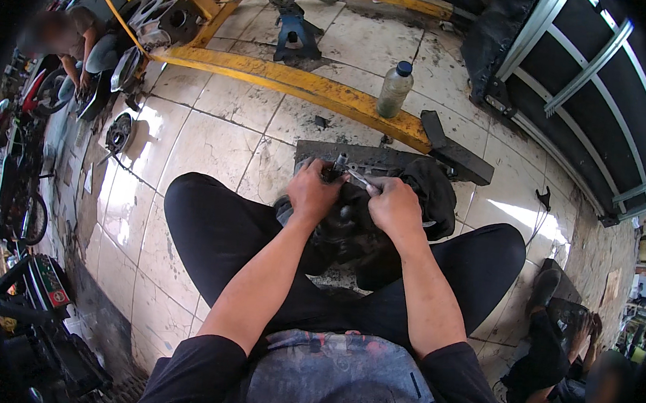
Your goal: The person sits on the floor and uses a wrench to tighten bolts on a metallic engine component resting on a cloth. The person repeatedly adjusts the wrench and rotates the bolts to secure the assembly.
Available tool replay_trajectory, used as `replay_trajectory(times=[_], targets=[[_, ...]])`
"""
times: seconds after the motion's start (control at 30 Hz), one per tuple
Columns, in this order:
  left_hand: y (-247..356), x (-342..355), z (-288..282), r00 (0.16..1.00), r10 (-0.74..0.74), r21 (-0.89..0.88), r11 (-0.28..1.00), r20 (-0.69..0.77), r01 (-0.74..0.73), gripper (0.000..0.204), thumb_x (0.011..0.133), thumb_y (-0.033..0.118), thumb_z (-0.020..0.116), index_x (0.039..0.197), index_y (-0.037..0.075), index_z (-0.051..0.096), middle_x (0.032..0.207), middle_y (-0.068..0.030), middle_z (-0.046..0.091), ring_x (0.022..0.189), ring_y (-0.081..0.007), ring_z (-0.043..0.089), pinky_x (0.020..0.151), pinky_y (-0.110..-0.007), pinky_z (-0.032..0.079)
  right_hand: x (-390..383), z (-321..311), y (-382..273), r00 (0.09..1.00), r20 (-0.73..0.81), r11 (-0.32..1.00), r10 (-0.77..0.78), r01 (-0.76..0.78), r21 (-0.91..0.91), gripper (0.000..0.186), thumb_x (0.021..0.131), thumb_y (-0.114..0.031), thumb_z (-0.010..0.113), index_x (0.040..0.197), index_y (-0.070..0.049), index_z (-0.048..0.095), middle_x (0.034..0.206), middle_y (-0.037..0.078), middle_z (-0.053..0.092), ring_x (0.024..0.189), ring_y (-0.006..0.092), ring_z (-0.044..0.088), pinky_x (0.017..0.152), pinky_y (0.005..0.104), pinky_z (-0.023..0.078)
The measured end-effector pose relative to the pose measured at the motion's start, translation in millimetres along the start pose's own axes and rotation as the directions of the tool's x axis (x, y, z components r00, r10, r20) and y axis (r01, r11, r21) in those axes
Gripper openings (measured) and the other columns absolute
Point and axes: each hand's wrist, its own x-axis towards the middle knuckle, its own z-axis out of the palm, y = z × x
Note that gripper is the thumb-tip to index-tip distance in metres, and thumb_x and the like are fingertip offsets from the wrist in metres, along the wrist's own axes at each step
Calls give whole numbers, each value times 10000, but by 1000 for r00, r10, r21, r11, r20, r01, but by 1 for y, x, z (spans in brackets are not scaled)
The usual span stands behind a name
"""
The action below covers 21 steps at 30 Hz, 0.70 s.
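Note:
Between my knees, my left hand [314, 195] is closed round a small dark cylindrical part with a silver metal tip [341, 160] that sticks up beyond my fingers. My right hand [397, 207] grips a slim silver metal tool [360, 180], its end pointing left and meeting or nearly meeting that part. The tool's exact kind is too small to tell. Under both hands lies a dark, greasy bulk [343, 229], partly covered by my hands. A bunched black cloth [430, 194] lies just right of my right hand.
A yellow steel frame [272, 73] crosses the tiled floor ahead, with a capped bottle [395, 90] by it and a blue stand [296, 35] beyond. A dark beam [461, 155] lies nearer. One person [87, 43] sits far left, another [558, 368] at lower right. Motorcycles [30, 211] line the left.

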Motion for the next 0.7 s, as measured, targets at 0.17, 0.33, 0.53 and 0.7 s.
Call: replay_trajectory(times=[0.17,0.33,0.53,0.7], targets=[[10,-3,-4,1000,4,-28,1000,-6,-4,424,762,392,891,1010,87,730,1036,-134,724,1005,-364,693,836,-473,553,20,-24,45,989,-98,993,114,-116,-17,276,966,-231,621,1155,-129,794,1064,231,752,1049,415,711,938,513,551],[8,-2,-6,1000,-3,-47,999,4,4,443,779,415,885,1038,83,749,1021,-127,746,1002,-375,704,822,-470,554,7,-8,23,998,17,997,-66,66,-31,269,968,-244,641,1173,-162,794,1076,231,743,1070,408,700,944,497,547],[7,-1,-7,999,-5,-35,999,35,6,440,790,415,874,1045,79,747,1038,-135,741,1006,-387,699,819,-482,549,16,-17,30,994,16,994,-108,108,-17,252,974,-236,634,1143,-152,800,1070,194,754,1047,403,705,917,513,551],[12,-2,-9,1000,9,-63,998,4,-9,392,772,363,881,989,75,728,1024,-141,718,995,-386,686,816,-483,547,28,-8,34,995,-82,987,54,-66,-149,238,961,-259,663,1143,-204,806,1058,189,756,1052,398,704,924,499,554]])
